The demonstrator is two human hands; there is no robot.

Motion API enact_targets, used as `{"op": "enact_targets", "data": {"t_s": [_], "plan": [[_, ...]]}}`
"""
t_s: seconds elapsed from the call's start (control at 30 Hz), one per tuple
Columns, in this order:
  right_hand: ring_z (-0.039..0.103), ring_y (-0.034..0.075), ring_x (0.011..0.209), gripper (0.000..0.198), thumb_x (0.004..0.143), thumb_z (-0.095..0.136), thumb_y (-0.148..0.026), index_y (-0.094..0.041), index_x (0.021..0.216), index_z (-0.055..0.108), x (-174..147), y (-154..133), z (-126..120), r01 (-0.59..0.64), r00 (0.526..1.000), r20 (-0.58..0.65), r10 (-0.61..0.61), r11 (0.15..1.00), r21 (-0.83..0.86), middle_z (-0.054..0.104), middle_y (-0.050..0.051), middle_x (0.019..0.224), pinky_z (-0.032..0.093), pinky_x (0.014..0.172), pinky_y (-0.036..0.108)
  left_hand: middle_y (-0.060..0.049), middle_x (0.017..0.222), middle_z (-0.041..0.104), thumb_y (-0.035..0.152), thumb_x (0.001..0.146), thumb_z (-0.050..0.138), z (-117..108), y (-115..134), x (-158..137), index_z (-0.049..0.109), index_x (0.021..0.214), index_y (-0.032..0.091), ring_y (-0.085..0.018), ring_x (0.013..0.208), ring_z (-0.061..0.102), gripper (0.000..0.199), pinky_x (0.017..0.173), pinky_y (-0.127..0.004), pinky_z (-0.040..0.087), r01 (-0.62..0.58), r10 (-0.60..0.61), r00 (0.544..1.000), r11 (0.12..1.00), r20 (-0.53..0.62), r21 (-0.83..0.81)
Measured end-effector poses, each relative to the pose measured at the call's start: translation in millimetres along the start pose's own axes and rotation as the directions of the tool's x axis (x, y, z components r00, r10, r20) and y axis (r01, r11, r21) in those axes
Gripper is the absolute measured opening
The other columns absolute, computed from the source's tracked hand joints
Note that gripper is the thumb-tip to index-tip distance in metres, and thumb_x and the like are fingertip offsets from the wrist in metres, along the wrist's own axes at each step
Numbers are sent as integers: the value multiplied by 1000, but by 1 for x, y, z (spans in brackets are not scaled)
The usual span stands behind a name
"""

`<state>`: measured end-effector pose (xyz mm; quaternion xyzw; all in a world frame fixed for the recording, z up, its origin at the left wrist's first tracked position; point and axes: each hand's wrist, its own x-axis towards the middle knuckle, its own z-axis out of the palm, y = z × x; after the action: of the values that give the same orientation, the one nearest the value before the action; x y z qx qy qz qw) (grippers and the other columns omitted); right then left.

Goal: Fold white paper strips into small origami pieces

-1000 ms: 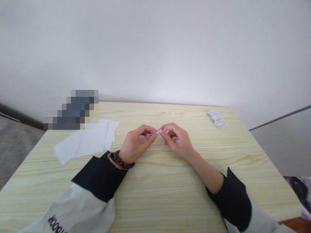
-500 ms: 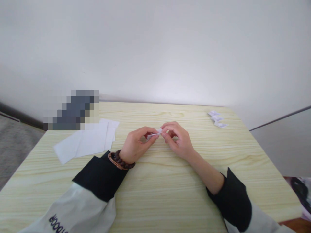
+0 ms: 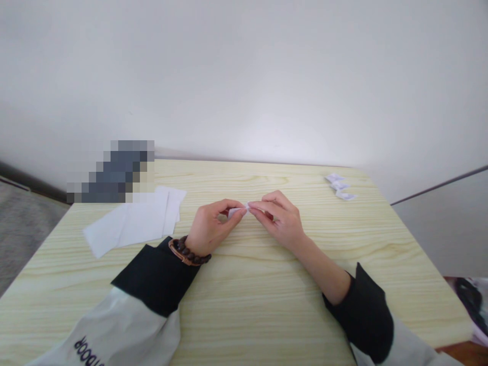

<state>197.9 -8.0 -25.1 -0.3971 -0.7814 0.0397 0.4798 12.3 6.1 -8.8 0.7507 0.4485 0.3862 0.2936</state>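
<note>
Between my two hands is a small folded piece of white paper (image 3: 235,211), held just above the middle of the table. My left hand (image 3: 214,223) pinches it between thumb and fingers. From the other side my right hand (image 3: 281,217) pinches its right end, fingertips almost touching those of the left. Most of the paper is hidden by my fingers, so its exact folded shape does not show. Left of my hands lie several flat white paper sheets (image 3: 143,223), overlapping one another. Several small folded paper pieces (image 3: 338,186) lie in a row at the far right.
The wood-grain table (image 3: 259,315) ends at a white wall (image 3: 244,81) behind it. A dark pixelated object (image 3: 114,175) stands at the back left, beside the sheets. Past the table's right edge are some dark and pale items (image 3: 473,300).
My right hand's fingers have straightened and closed to a flatter pinch at the paper's right end. The fingertips have shifted slightly left. The sheets and the folded pieces have stayed put.
</note>
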Motion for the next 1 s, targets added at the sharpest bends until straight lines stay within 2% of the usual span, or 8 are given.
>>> {"op": "enact_targets", "data": {"t_s": [0.17, 0.27, 0.5, 0.63, 0.77, 0.87, 1.0], "plan": [[50, 7, 57, 14, 85, 60, -22, -22, 97, 69, 0, 0, 1, 1, 1000, 20, -1, 1000, 7, 56, 2, 79, 44, 53, 20, -2, 79, 72, 32, 81, 60, 0, 0, 0, 68, 84, 17, -15, 72, 65, 18, 67, -23, 49, -50, 50, 999, 998, -16, 28], [50, 7, 57, 13, 85, 60, -22, -21, 95, 69, 0, 0, 0, -13, 999, 47, 12, 1000, 23, 56, 1, 77, 44, 53, 20, -2, 79, 72, 29, 82, 60, -1, 0, 0, 67, 83, 17, -14, 73, 65, 14, 68, -23, 50, -119, 121, 992, 992, -33, 49], [52, 9, 63, 11, 88, 56, -24, -20, 90, 66, 1, 1, 1, -140, 982, 141, 128, 987, 82, 54, 2, 79, 46, 57, 20, -2, 82, 70, 22, 84, 58, 2, -2, 0, 65, 84, 17, -13, 77, 64, 9, 73, -22, 50, -251, 253, 967, 966, -26, 68], [54, 12, 72, 12, 89, 55, -25, -19, 90, 65, 1, 1, 2, -177, 978, 128, 165, 980, 86, 50, 3, 84, 49, 60, 23, -2, 85, 70, 23, 84, 56, 2, -1, 0, 65, 89, 18, -13, 78, 64, 11, 73, -23, 50, -229, 230, 973, 969, -3, 92], [55, 11, 72, 13, 88, 55, -27, -20, 85, 64, 2, 0, 2, -236, 972, 29, 234, 967, 101, 46, 6, 100, 52, 58, 25, -1, 84, 69, 26, 83, 56, 2, -1, -1, 63, 91, 19, -13, 73, 64, 13, 69, -22, 52, -102, 107, 994, 989, -38, 109], [56, 11, 73, 13, 86, 57, -30, -20, 82, 64, 3, -1, 2, -265, 963, -23, 269, 958, 106, 48, 6, 105, 54, 55, 24, 0, 79, 68, 30, 82, 58, 3, -3, -1, 61, 86, 19, -12, 65, 64, 13, 62, -22, 52, -30, 34, 997, 998, -64, 60], [57, 10, 71, 11, 84, 61, -29, -19, 80, 64, 4, -1, 1, -273, 960, -37, 278, 956, 106, 52, 6, 103, 54, 53, 22, 0, 77, 67, 31, 82, 59, 3, -4, -1, 60, 83, 18, -12, 65, 65, 13, 62, -22, 53, -19, 19, 999, 1000, -49, -7]]}}
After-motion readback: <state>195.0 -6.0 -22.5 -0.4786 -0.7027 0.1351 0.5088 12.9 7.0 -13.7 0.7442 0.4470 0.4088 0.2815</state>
